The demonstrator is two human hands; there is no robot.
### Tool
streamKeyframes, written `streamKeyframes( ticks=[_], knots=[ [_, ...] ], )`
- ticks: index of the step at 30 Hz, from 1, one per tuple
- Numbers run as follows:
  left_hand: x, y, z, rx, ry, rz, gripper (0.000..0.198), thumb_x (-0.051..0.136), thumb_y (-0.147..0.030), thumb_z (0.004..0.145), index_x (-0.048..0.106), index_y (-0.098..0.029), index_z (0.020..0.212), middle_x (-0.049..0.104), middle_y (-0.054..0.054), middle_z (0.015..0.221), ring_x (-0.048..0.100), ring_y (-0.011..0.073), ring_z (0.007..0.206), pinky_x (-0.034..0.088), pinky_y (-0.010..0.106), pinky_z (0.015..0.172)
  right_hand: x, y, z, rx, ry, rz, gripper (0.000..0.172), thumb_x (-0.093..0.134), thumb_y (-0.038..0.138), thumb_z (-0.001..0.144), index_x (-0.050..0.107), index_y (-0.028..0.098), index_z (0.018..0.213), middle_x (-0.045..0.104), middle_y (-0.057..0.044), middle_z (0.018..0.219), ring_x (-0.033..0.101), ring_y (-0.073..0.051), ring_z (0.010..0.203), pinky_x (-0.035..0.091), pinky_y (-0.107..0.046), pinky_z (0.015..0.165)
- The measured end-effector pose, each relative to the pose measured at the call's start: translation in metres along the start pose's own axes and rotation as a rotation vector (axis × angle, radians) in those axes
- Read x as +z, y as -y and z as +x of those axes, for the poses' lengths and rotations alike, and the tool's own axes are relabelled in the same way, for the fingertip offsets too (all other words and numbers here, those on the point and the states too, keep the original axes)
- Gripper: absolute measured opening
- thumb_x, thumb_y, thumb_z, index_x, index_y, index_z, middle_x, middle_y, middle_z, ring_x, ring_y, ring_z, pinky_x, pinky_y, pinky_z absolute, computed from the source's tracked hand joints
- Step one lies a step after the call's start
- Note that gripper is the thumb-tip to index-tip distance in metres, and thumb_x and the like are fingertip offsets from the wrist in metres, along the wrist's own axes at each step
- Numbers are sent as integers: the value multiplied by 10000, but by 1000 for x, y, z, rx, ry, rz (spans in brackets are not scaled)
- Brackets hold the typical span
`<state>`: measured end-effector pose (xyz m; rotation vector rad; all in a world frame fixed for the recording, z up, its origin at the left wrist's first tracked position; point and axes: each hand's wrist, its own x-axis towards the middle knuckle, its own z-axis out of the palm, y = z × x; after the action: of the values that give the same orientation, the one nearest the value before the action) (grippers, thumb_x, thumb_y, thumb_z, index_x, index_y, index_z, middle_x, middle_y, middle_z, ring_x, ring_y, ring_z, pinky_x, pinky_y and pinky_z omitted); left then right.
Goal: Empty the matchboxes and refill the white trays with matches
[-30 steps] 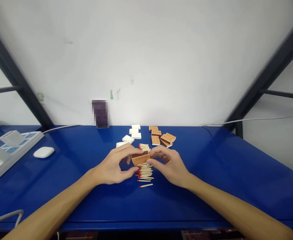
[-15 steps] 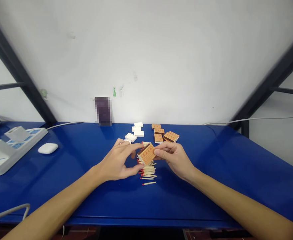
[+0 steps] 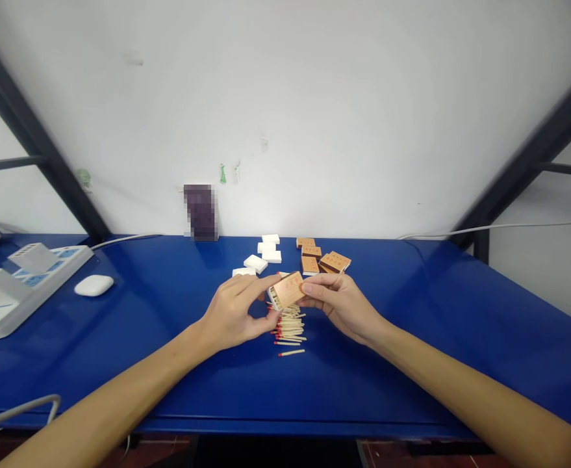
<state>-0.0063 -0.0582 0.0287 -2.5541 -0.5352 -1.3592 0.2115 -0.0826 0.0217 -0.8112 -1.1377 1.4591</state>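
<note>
An orange matchbox [image 3: 288, 290] is held tilted above a heap of matches. At its left end a white inner tray shows, with matches inside. My left hand [image 3: 239, 304] pinches this end, index finger on the upper corner and thumb on the lower one. My right hand [image 3: 340, 300] grips the right end between thumb and fingers. Beneath the box lie loose matches [image 3: 291, 327], red heads to the left, partly hidden by the box. One single match [image 3: 291, 353] lies nearest me, apart from the heap.
Several white trays [image 3: 256, 263] lie behind my left hand. Several orange matchboxes [image 3: 309, 265] sit behind my right hand, some overlapping. On the blue table [image 3: 207, 396] at left are a white rounded case [image 3: 94, 285] and a power strip [image 3: 65, 266] with plugs. A wall closes off the back.
The matchbox has turned in my hands, so its left end now shows matches in the tray; earlier its dark striking side faced up. My left hand has shifted slightly along with it.
</note>
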Motion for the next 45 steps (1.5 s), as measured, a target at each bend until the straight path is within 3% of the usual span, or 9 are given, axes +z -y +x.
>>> streamKeyframes(
  ticks=[13, 25, 28, 30, 33, 35, 40, 45],
  knots=[
    [-6, 5, -3, -84, 150, -76, 417, 648, -314, 832, 583, -150, 1209, 623, 48, 860, 583, 153, 713, 519, 296, 640, 4, 2, -4, -27, 27, -61, 254, 828, 327, 702, 632, 184, 778, 627, 16, 736, 568, -111, 658, 487, -258, 645],
    [-9, 6, 1, -62, 92, -41, 334, 641, -328, 821, 605, -160, 1108, 650, 22, 788, 595, 140, 665, 509, 277, 629, 1, 2, -6, -49, 100, -132, 239, 771, 378, 768, 642, 178, 742, 650, 11, 665, 603, -128, 637, 487, -298, 694],
    [-9, 5, 2, -20, 42, -38, 313, 694, -405, 800, 578, -177, 980, 612, -4, 719, 559, 124, 604, 480, 261, 582, 6, 5, -9, -9, 157, -69, 233, 785, 366, 763, 636, 190, 799, 690, -4, 743, 649, -142, 682, 515, -313, 722],
    [-10, 3, 2, 14, 75, -86, 369, 715, -481, 785, 533, -187, 914, 592, -6, 716, 547, 126, 604, 470, 261, 571, 8, 6, -10, 7, 189, -27, 230, 787, 342, 760, 618, 199, 820, 693, 0, 768, 660, -145, 687, 526, -316, 717],
    [-11, -1, 2, 96, 230, -195, 379, 622, -519, 841, 520, -183, 985, 599, 44, 835, 573, 159, 702, 502, 291, 621, 8, 7, -10, 12, 147, 17, 185, 760, 297, 759, 614, 198, 817, 661, 19, 746, 631, -126, 664, 512, -278, 671],
    [-12, -5, 1, 144, 301, -205, 337, 549, -451, 881, 527, -178, 1077, 592, 88, 957, 585, 182, 787, 528, 313, 661, 7, 8, -9, 19, 103, 14, 137, 722, 271, 758, 624, 194, 814, 636, 21, 745, 606, -121, 667, 495, -257, 644],
    [-11, -7, 1, 193, 233, -79, 358, 556, -266, 905, 477, -186, 1245, 514, 153, 1205, 586, 221, 995, 573, 342, 750, 4, 6, -10, 11, 111, -10, 195, 649, 307, 832, 619, 230, 1009, 652, -3, 878, 633, -149, 757, 510, -276, 666],
    [-11, -2, 0, 143, 253, -69, 422, 532, -308, 955, 430, -212, 1353, 465, 162, 1286, 564, 243, 1088, 588, 387, 822, 3, 4, -11, -15, 206, -60, 265, 679, 323, 872, 575, 243, 1102, 650, 11, 847, 652, -146, 762, 527, -278, 681]
  ],
)
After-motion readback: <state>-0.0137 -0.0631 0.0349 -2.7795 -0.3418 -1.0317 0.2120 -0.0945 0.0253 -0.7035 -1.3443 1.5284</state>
